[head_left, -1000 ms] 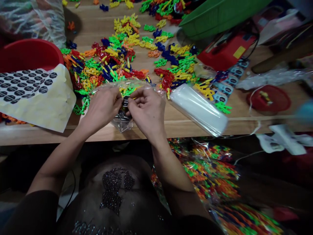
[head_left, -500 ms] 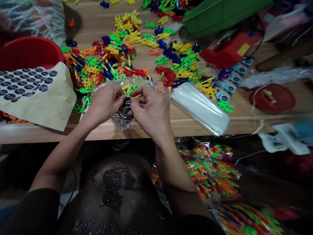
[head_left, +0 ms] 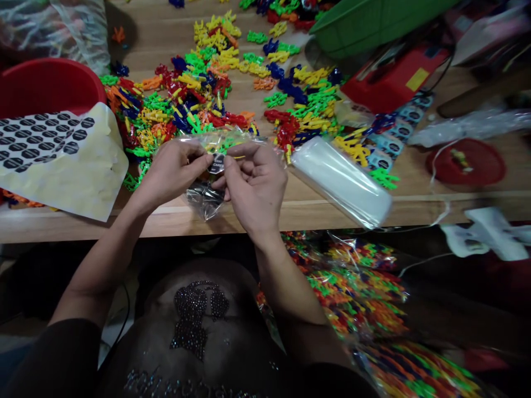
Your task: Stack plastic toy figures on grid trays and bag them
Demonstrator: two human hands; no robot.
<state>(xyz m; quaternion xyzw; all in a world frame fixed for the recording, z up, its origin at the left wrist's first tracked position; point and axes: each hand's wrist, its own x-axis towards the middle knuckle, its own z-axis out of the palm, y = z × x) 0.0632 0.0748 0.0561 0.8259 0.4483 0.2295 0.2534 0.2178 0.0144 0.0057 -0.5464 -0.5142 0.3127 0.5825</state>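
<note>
A small black label (head_left: 217,163) with white lettering sits between my two thumbs, over a clear plastic bag (head_left: 204,205). My left hand (head_left: 176,168) pinches at the label's left side, with the thumb tip on its edge. On the other side, my right hand (head_left: 258,185) has its thumb at the label's edge and its fingers curled on the bag's film. Small bright plastic figures show through the bag, and a dark part shows at its near end. Whether the label is fully stuck to the film I cannot tell.
A sheet of black stickers (head_left: 95,163) leans on a red basin (head_left: 78,77) at left. Loose colourful plastic figures (head_left: 199,83) cover the table beyond. Flat clear bags (head_left: 344,182) lie at right, near a red device (head_left: 394,77) and green basket (head_left: 373,25). Filled bags (head_left: 357,293) lie below.
The black label now shows more of its face, tilted between my thumbs. My left thumb has come forward onto its edge, and my right hand has shifted slightly.
</note>
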